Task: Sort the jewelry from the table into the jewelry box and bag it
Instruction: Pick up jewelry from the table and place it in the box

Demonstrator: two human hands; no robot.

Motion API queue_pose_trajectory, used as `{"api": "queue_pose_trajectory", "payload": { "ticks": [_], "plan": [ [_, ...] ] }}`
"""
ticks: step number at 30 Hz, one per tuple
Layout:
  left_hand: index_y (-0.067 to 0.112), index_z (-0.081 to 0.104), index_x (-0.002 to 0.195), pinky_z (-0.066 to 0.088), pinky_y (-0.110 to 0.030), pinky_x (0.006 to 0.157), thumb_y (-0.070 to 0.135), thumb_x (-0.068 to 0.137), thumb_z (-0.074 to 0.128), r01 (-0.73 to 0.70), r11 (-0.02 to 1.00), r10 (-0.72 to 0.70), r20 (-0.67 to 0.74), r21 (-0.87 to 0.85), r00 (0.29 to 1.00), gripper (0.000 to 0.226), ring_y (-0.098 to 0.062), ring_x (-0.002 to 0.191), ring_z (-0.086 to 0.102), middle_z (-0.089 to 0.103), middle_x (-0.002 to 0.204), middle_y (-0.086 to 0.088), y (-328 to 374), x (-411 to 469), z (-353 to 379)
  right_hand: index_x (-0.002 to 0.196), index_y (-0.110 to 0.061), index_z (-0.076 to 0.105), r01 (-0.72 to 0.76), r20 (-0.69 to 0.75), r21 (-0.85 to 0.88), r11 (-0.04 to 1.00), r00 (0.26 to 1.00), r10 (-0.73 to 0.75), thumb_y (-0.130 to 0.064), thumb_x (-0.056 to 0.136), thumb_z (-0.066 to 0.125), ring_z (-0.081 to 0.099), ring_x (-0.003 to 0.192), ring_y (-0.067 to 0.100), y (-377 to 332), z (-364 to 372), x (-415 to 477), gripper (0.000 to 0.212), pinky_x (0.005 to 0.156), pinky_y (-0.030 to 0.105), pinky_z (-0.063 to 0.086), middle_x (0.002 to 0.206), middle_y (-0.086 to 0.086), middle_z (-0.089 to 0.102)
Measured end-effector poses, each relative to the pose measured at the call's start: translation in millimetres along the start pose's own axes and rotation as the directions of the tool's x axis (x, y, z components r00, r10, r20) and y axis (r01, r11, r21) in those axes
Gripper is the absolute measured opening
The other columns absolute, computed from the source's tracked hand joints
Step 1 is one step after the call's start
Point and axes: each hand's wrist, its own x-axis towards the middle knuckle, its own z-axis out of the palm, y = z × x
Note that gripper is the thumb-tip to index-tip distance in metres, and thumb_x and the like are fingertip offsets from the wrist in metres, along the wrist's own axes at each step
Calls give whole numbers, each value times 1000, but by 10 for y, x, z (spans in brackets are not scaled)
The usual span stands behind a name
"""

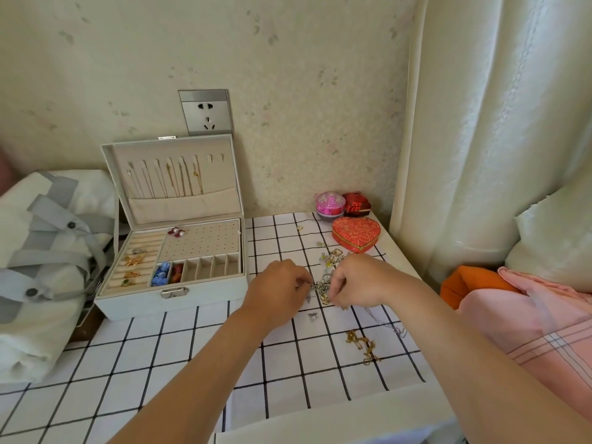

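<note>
An open white jewelry box stands at the left of the checked table, with necklaces hung in its lid, brooches in the ring rolls and blue and red pieces in two small compartments. A tangle of jewelry lies in the middle of the table. My left hand and my right hand both pinch pieces of this tangle between curled fingers, just above the cloth. A silver butterfly piece lies below the hands. A gold chain lies at the front right. More pieces lie behind the hands.
A red heart-shaped box, a pink round box and a small red box sit at the back right corner. A white and grey bag lies left of the jewelry box. Curtain and pink fabric border the right edge.
</note>
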Motion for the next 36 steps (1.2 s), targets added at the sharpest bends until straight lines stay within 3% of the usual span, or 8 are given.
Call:
{"api": "queue_pose_trajectory", "payload": {
  "ticks": [5, 7, 11, 17, 21, 25, 31, 36],
  "plan": [
    [37, 69, 107, 48, -31, 80, 24, 92, 58, -113, 994, 113, -44, 5, 993, 22, -7, 106, 45, 55, 104, 13, 74, -10, -4, 82, -31, 80, 28, -19, 19, 999, 999, -28, -20, 78, 74, 66, 84, 1, 15, 4, -11, 13, 82, 30, 58, 86, -19, 73],
    [37, 72, 101, 49, -34, 80, 24, 89, 63, -163, 986, 164, -20, 12, 986, 20, -8, 104, 46, 54, 100, 15, 115, 0, 3, 83, -31, 79, 27, -45, 10, 1000, 999, -26, -28, 77, 79, 65, 81, 3, -11, 21, -13, 7, 77, 28, 57, 82, -18, 72],
    [39, 73, 104, 47, -32, 78, 28, 90, 63, -170, 983, 169, 33, 71, 985, 21, -8, 106, 45, 55, 102, 15, 113, 13, -7, 84, -30, 79, 5, -90, -39, 999, 996, -9, -43, 72, 83, 66, 79, 7, -57, 92, 2, 18, 77, 31, 56, 82, -12, 74],
    [37, 75, 100, 50, -34, 77, 30, 92, 62, -174, 980, 177, -30, 99, 984, 16, -9, 103, 48, 60, 102, 14, 15, -37, -17, 90, -30, 80, 31, -70, -43, 999, 997, -34, -34, 81, 74, 66, 85, 6, -68, 83, 8, 11, 80, 29, 55, 90, -14, 75],
    [36, 73, 105, 50, -34, 80, 29, 89, 66, -176, 982, 178, -37, 67, 983, 19, -9, 103, 47, 60, 104, 14, 38, -41, 5, 81, -31, 79, 46, -102, 62, 997, 994, -39, -27, 79, 71, 67, 83, 3, -14, 26, 13, 8, 81, 34, 59, 86, -18, 73],
    [39, 72, 108, 44, -27, 78, 37, 90, 66, -188, 975, 191, -16, 116, 981, 19, -8, 105, 44, 57, 106, 15, 92, -9, 21, 78, -29, 77, 78, -219, 238, 968, 975, -25, -23, 79, 76, 67, 80, -1, 71, -72, 3, 5, 81, 29, 59, 81, -18, 72],
    [34, 74, 88, 46, -27, 79, 34, 85, 73, -95, 995, 97, -52, 39, 994, 3, -8, 104, 48, 59, 102, 16, 106, 35, 21, 85, -29, 76, 119, -330, 386, 915, 944, 17, -14, 79, 79, 70, 79, 3, 139, -79, 60, 16, 73, 21, 58, 86, -9, 74],
    [36, 68, 91, 45, -24, 82, 33, 90, 67, 15, 993, -32, -138, -119, 990, 3, 0, 99, 51, 64, 100, 19, 106, 21, -26, 89, -31, 77, 149, -339, 411, 899, 941, -1, -12, 81, 75, 69, 82, 1, 93, -50, 144, 21, 76, 20, 56, 91, -11, 74]
  ]
}}
